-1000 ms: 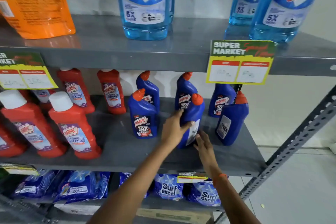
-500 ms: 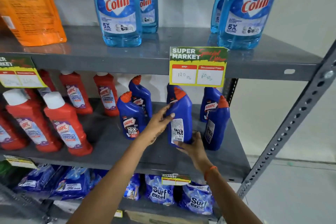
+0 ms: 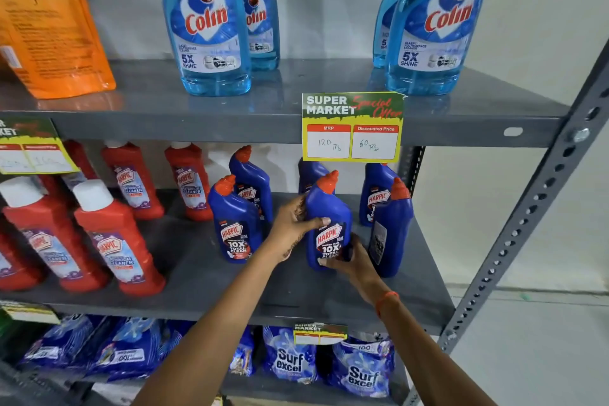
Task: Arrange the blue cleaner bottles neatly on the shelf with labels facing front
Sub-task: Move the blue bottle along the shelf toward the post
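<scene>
Several blue Harpic bottles with orange caps stand on the grey middle shelf (image 3: 204, 277). Both my hands hold the front middle bottle (image 3: 329, 208), its label facing front. My left hand (image 3: 293, 221) grips its left side and my right hand (image 3: 349, 260) wraps its base. To the left, a front bottle (image 3: 232, 227) shows its label. At the right, a front bottle (image 3: 390, 234) shows its back label. Three more bottles stand behind: one (image 3: 252, 181) at the left, one (image 3: 311, 175) partly hidden, one (image 3: 375, 194) at the right.
Red Harpic bottles (image 3: 115, 241) fill the shelf's left half. A price tag (image 3: 352, 128) hangs from the upper shelf, where light-blue Colin bottles (image 3: 207, 26) and an orange pouch (image 3: 49, 20) stand. Surf Excel packs (image 3: 290, 359) lie below. A perforated upright (image 3: 527, 208) rises at the right.
The held bottle has been turned from its back label facing me to its front label facing me, both hands staying on it. The camera has shifted closer.
</scene>
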Tool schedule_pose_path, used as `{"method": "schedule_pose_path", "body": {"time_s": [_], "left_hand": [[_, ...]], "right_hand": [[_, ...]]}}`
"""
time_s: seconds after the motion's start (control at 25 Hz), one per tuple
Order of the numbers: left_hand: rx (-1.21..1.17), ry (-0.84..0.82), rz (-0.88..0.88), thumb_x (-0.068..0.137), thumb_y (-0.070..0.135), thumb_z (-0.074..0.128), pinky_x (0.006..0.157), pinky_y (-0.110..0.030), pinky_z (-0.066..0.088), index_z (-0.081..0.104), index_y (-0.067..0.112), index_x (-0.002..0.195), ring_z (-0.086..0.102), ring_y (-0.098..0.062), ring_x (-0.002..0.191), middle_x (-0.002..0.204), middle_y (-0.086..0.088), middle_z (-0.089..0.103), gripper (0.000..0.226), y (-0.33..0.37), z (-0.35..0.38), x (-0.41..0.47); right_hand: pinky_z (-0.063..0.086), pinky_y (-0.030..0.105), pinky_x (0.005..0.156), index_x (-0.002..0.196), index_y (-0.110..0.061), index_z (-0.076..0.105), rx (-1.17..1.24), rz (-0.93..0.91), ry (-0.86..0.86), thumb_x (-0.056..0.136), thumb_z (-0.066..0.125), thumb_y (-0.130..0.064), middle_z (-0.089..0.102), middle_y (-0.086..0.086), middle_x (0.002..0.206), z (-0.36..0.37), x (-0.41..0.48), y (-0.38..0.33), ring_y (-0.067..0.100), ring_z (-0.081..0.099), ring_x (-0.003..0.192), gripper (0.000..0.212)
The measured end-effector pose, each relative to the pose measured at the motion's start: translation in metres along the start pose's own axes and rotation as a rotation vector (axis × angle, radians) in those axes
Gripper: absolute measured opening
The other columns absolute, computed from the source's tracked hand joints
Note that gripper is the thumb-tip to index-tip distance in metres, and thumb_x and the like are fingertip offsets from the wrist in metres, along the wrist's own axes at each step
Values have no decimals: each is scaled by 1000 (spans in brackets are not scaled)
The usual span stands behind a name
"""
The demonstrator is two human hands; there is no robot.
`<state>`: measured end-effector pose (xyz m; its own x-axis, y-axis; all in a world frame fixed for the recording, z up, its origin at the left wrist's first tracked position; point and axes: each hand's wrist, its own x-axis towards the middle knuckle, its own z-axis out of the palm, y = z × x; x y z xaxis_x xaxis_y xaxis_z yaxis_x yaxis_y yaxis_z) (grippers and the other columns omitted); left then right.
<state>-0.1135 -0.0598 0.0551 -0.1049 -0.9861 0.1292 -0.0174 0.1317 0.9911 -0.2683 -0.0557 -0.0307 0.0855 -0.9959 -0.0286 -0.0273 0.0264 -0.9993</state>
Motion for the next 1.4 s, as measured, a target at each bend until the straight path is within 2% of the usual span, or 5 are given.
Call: {"method": "schedule_pose_path", "body": {"time_s": [0.16,0.68,0.96,1.2,1.4], "left_hand": [[6,-99,-28,72,-9,68,77,-18,56,53,3,122,68,-7,92,100,5,70,54,-3,-11,1],[130,-44,-45,73,1,73,75,-6,49,49,8,126,62,-13,111,111,4,64,59,-12,-20,-18],[638,300,579,79,25,66,116,-25,22,23,12,142,23,-10,140,150,-5,31,77,10,36,-44],[570,-260,172,82,3,63,108,-28,29,17,12,145,35,-24,136,153,-9,27,78,10,105,-1],[575,-379,68,79,3,66,99,-27,35,32,11,139,48,-29,124,139,-14,46,70,11,109,46]], "right_hand": [[51,42,93,109,-18,45,-94,7,68,59,85,-5,62,11,113,7,2,7,30,60,108,65],[49,37,90,116,-15,49,-348,-22,97,64,83,-21,57,9,115,18,-11,17,22,55,106,63],[38,13,99,123,-6,47,-329,-432,685,73,56,8,44,13,121,5,-54,-7,13,43,114,53],[39,37,105,133,-7,39,-219,-68,745,75,74,-13,49,14,130,-34,-33,7,30,44,125,68],[44,26,65,112,-6,52,-183,-2,616,81,68,-14,60,10,97,-58,-27,13,28,56,85,36]]}}
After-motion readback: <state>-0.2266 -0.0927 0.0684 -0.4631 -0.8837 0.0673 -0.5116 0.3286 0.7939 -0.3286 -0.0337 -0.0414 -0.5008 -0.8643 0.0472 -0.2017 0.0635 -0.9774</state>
